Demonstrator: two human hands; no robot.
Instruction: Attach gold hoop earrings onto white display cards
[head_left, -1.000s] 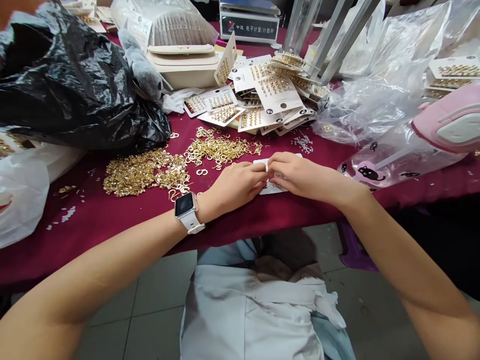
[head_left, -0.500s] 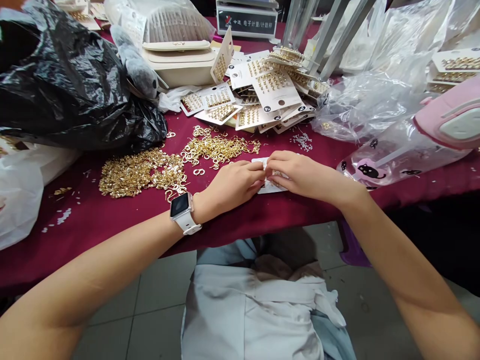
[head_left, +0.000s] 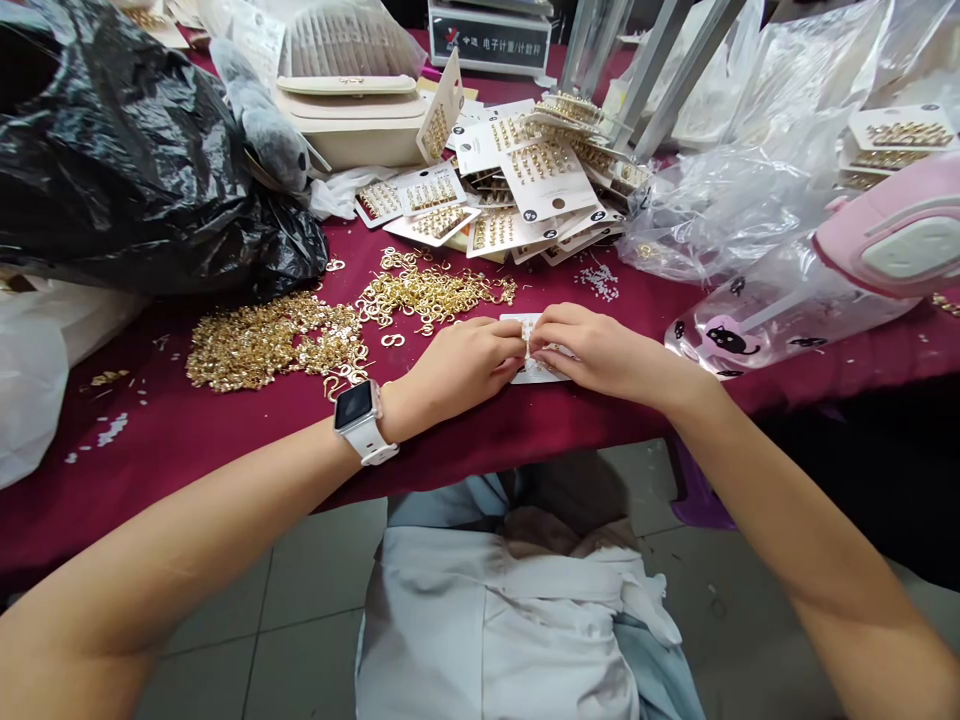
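A white earring card (head_left: 534, 376) lies flat near the table's front edge, mostly covered by my fingers. My left hand (head_left: 474, 362), with a white-strapped watch (head_left: 355, 404) on its wrist, is closed at the card's left side, fingers bent over it. From the right, my right hand (head_left: 589, 345) reaches over the card with its fingertips pinched close to the left ones; whatever small piece they hold is hidden. Left of the hands are a pile of gold S-shaped hooks (head_left: 427, 292) and a pile of small gold earring pieces (head_left: 259, 345).
Behind the hands lies a heap of filled earring cards (head_left: 551, 180). Small clear plastic bits (head_left: 598, 281) are scattered nearby. A pink-lidded bottle (head_left: 787, 300) lies at the right, a black plastic bag (head_left: 142, 180) at the left. A digital scale (head_left: 491, 45) stands behind.
The view has shifted slightly, so everything sits a little further left. Both hands stay at the card, with only small finger movement.
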